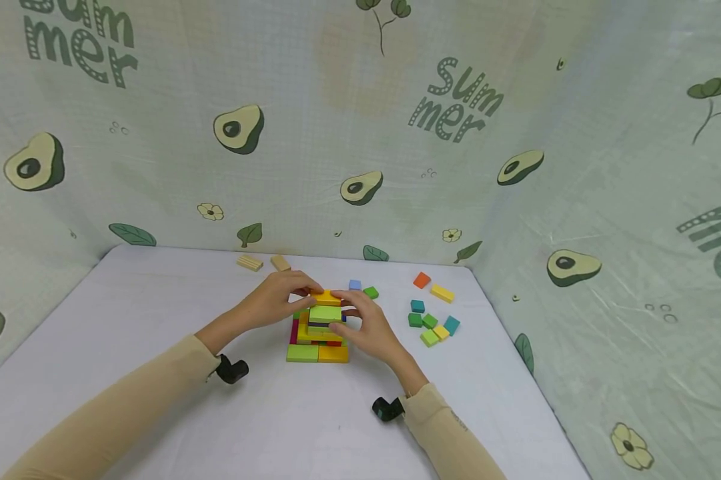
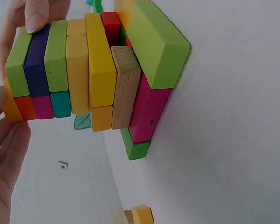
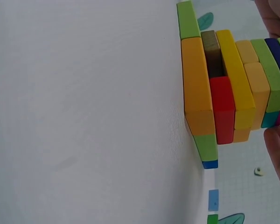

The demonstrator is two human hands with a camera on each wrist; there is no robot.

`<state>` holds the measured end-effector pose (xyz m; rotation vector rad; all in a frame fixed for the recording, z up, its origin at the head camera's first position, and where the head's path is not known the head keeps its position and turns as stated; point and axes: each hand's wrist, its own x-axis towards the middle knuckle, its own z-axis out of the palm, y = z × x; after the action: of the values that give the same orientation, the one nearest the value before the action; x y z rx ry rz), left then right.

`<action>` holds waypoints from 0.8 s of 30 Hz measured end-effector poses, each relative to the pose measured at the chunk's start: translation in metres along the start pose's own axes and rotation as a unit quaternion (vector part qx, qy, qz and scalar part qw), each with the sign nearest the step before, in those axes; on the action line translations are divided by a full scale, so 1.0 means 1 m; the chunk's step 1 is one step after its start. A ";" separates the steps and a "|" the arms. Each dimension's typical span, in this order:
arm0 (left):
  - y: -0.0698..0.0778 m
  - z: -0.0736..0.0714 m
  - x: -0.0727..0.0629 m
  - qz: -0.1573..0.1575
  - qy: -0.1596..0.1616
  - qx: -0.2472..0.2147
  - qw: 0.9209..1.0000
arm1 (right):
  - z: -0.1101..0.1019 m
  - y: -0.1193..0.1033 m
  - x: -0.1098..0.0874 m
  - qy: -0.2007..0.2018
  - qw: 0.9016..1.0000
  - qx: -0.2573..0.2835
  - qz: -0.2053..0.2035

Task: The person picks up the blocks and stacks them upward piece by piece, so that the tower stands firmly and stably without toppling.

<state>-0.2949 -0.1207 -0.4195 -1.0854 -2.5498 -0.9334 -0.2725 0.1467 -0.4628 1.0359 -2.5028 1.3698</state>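
Head view: a stepped tower of multicoloured wooden blocks stands on a white table, just below the centre of the frame. The left hand pinches an orange rectangular wooden block at the tower's top; the right hand curls round the upper layers, thumb in front. Loose green, teal and yellow wooden blocks lie right of centre.

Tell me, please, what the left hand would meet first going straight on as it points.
Probably the orange block topping the stack; the left hand seems to touch it, though exact contact is unclear.
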 end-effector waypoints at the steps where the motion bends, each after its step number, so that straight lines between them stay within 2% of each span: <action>1: 0.000 0.000 0.000 -0.004 -0.001 -0.001 1.000 | 0.000 0.000 0.000 0.000 1.000 -0.002 0.000; 24: 0.001 0.002 0.003 -0.027 -0.017 -0.015 0.999 | -0.001 -0.001 0.000 -0.005 1.000 0.001 0.010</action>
<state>-0.2955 -0.1169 -0.4196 -1.0547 -2.6116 -0.9769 -0.2722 0.1471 -0.4618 1.0239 -2.5253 1.3752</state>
